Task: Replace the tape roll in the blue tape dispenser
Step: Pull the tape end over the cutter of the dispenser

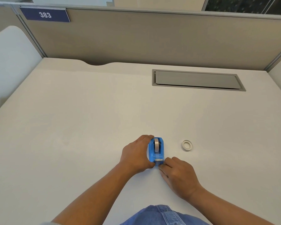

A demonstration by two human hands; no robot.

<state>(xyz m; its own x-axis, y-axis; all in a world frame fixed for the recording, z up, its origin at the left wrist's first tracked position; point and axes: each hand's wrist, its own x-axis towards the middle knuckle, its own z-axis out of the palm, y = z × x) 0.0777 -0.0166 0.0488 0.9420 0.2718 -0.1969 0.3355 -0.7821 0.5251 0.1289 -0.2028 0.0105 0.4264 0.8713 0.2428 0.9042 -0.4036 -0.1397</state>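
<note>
Holding the blue tape dispenser (156,150) from its side, the left hand (136,155) wraps around the body and keeps it steady on the white desk (87,119), while the right hand (178,174) has its fingertips (163,165) closed narrowly at the cutter end, just below the left grip; whether they pinch the tape end, I cannot tell. A tape roll (156,144) already sits inside the dispenser, between the two hands, and a white ring (186,145), probably the old core, lies apart to the right of both grips. I judge the task nearly finished: only leading the tape end to the cutter seems left.
</note>
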